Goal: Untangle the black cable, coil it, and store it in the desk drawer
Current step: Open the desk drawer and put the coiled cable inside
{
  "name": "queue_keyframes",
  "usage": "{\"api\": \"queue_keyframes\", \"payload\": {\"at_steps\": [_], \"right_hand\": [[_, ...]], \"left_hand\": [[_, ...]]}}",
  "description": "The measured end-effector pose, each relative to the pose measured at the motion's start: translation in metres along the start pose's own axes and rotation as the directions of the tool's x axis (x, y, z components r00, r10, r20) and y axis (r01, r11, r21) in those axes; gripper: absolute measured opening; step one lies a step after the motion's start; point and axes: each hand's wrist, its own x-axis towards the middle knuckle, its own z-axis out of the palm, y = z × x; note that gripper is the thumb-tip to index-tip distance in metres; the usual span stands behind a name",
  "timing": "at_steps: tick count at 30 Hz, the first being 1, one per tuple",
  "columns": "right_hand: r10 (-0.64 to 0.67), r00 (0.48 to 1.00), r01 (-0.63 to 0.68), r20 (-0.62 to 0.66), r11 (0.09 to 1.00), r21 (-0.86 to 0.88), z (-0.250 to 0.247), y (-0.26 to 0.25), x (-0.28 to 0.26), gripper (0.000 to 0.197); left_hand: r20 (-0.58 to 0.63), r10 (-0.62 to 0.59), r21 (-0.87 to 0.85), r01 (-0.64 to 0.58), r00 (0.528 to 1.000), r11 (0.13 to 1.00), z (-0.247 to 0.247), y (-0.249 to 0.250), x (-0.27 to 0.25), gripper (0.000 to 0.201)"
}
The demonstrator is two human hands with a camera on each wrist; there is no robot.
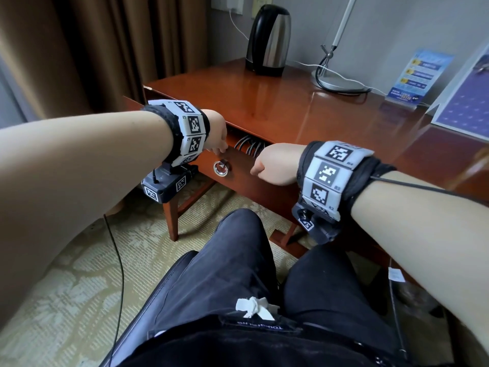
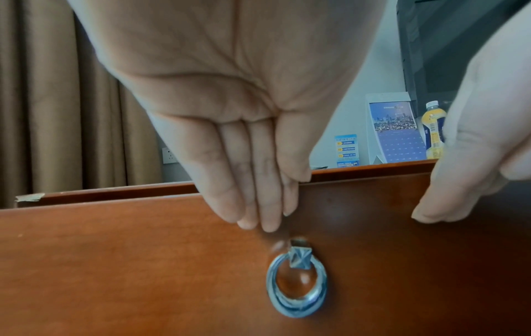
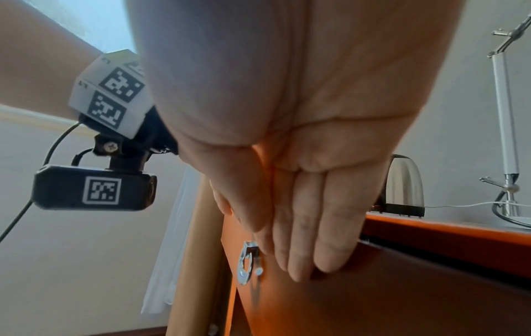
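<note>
At drawer front (image 1: 238,178) — both hands flat, coiled cable (image 1: 250,145) inside, gap narrow

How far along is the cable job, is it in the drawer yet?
Nearly finished. The coiled black cable already lies inside the partly open desk drawer. In hand: the left hand and right hand press straight fingers flat against the drawer front, beside the ring pull. Left: pushing the drawer fully shut.

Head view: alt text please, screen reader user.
Both hands, left hand and right hand, press flat on the drawer front of a wooden desk, the drawer slightly open with the coiled black cable inside. A kettle stands behind.
</note>
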Motion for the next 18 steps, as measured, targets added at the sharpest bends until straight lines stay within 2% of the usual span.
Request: {"api": "queue_keyframes", "payload": {"at_steps": [3, 8, 18], "right_hand": [[-0.009, 1.000, 0.008, -0.012, 0.998, -0.069, 0.001, 0.001, 0.001, 0.039], [-0.058, 0.997, 0.069, 0.053, 0.966, -0.248, 0.001, 0.005, 0.019, 0.045], [-0.017, 1.000, 0.020, 0.020, 0.985, -0.173, 0.009, 0.027, 0.035, 0.050]], "left_hand": [[-0.011, 0.011, 0.044, -0.011, 1.000, 0.999, 0.000, 0.000, 0.003, 0.028], [-0.049, 0.034, 0.120, -0.028, 0.998, 0.992, 0.001, 0.001, 0.011, 0.031], [-0.119, 0.061, 0.133, -0.045, 0.991, 0.990, 0.010, 0.004, 0.035, 0.031]]}}
